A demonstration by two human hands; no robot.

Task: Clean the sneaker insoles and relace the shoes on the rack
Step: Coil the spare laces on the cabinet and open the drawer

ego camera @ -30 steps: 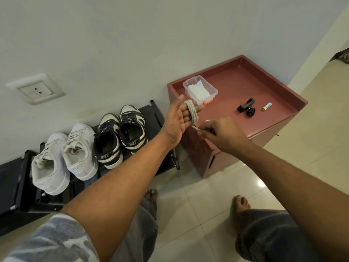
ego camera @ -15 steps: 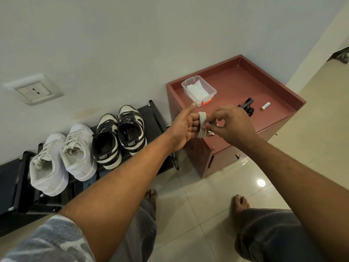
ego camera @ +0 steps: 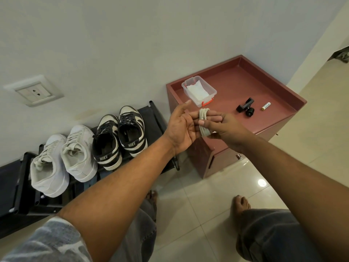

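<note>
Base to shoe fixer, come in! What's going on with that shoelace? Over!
Left hand open, shoelace coiled round its straight fingers. Right hand pinches the coil. Plastic box close behind the hands, on the cabinet. Over.

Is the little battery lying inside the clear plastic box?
No, the battery lies on the bare red cabinet top, well apart from the clear plastic box, beyond a black clamp.

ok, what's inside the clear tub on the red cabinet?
A white folded sheet, paper or cloth, lies in the clear tub. Anything beneath it is covered.
</note>
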